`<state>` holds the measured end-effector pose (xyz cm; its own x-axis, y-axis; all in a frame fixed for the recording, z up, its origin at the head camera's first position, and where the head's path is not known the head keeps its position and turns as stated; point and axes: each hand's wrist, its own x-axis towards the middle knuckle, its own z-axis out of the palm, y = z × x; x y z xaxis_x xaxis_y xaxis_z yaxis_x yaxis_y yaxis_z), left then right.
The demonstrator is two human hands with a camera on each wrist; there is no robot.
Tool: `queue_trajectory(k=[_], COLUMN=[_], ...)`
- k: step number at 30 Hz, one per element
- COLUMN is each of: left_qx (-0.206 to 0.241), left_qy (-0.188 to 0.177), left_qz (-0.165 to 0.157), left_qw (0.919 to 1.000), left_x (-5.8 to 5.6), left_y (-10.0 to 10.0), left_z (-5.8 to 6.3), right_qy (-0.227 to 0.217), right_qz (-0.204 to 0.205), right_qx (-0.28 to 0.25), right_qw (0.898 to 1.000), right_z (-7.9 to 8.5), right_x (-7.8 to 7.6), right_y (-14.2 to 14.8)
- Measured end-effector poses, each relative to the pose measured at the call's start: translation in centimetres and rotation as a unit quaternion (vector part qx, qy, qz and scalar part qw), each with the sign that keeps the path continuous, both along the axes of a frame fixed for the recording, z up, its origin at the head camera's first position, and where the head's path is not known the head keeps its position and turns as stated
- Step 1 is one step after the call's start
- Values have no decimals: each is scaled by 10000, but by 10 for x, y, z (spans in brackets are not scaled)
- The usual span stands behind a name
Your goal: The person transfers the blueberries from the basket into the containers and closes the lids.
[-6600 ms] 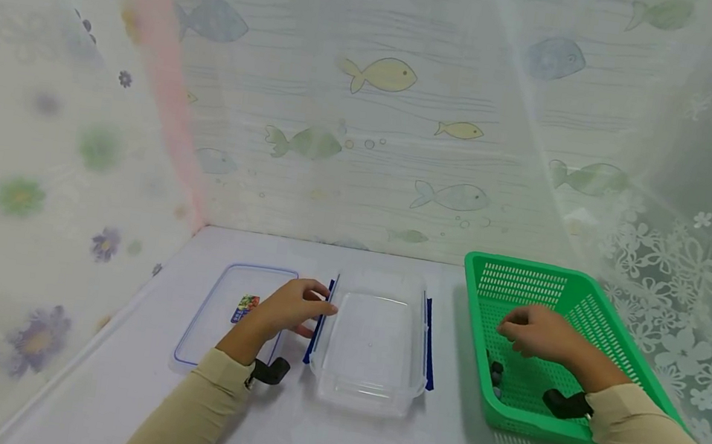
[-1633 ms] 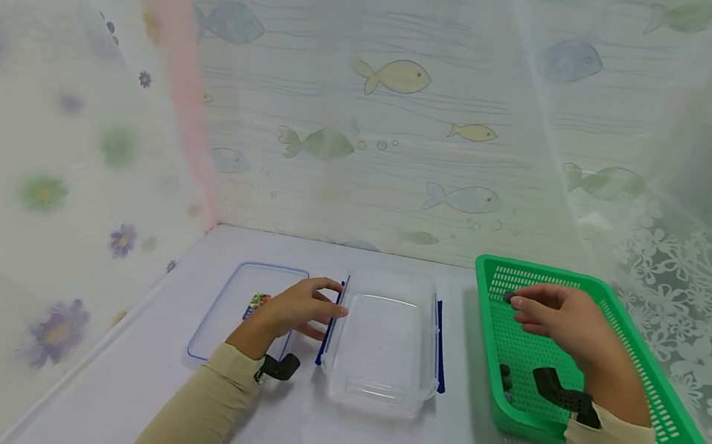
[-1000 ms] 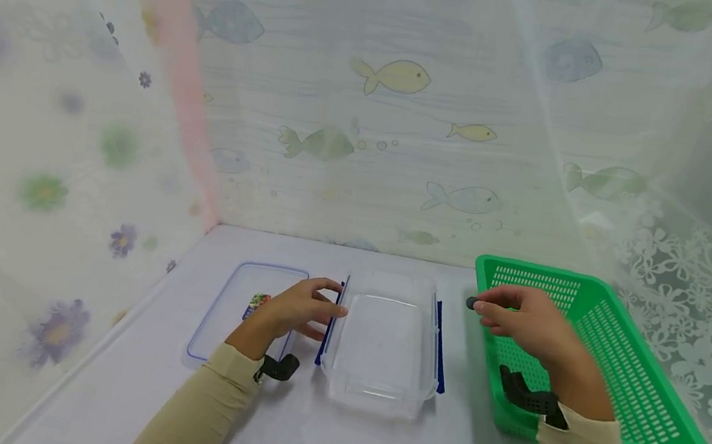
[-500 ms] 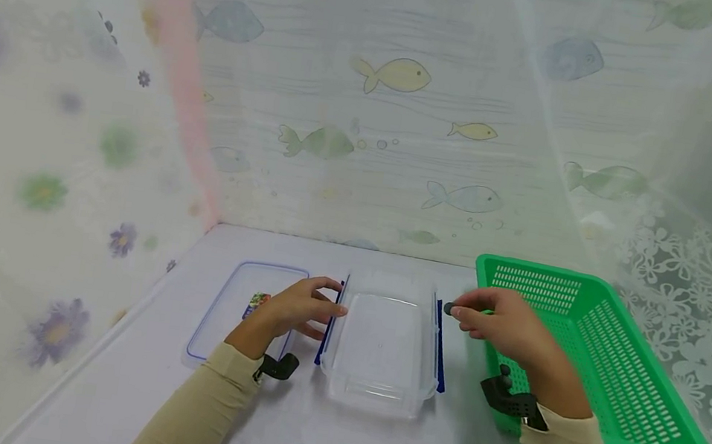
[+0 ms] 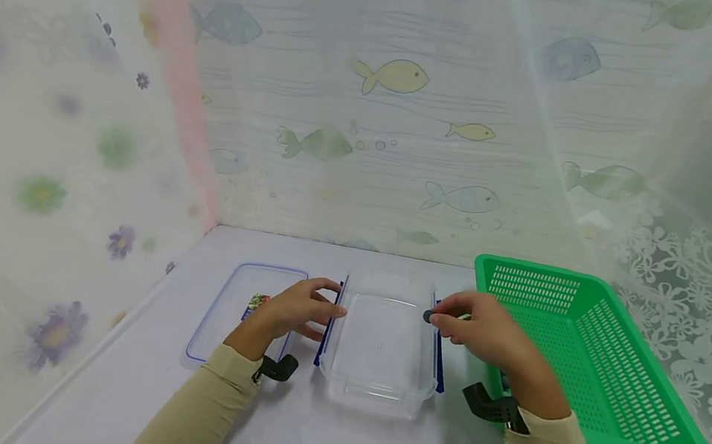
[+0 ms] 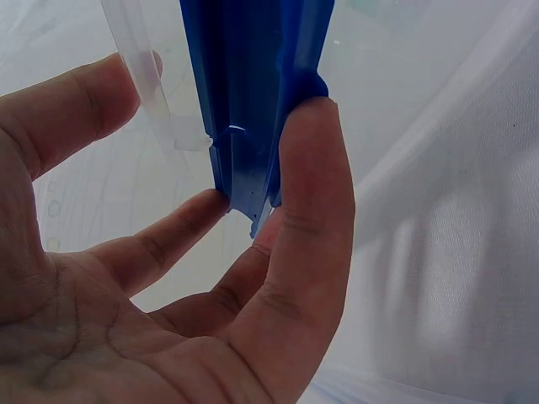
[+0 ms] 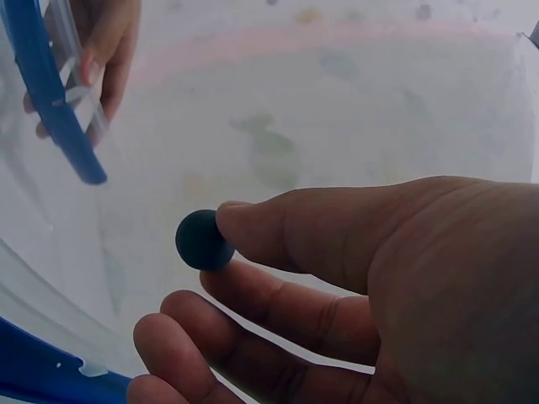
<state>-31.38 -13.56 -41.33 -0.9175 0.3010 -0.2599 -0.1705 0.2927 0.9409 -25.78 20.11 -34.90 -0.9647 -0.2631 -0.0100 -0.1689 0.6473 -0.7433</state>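
Note:
Between thumb and index finger, my right hand (image 5: 486,331) pinches a small dark teal ball (image 7: 202,240). In the head view the ball overlaps the right rim of a clear plastic food container (image 5: 373,398). My left hand (image 5: 296,309) grips the container's left side, its thumb over the rim. Seen from the left wrist, the fingers curl round a blue side latch (image 6: 253,101) that hangs down. Another blue latch (image 5: 441,364) hangs on the right side, partly covered by the right hand.
A clear lid (image 5: 215,316) with a blue edge and a colourful label lies left of the container, partly behind the left hand. To the right stands a green slotted basket (image 5: 624,362). Dark balls (image 5: 504,381) show at its near left, mostly hidden by the right wrist.
The right hand has picked the ball from the basket's far left corner and carried it left, over the basket wall, to the container's right rim. The left hand has stayed at the container.

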Motion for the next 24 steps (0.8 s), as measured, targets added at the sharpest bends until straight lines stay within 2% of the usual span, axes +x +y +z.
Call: queue_trajectory(k=[24], left_qx=[28], left_qy=[25], left_qz=[-12], left_qw=[10000], left_x=[1], left_y=[1], left_z=[0], right_qy=[-110], right_qz=[30], right_qx=[29], right_qw=[9999], right_z=[-2], right_x=[2], right_y=[-5])
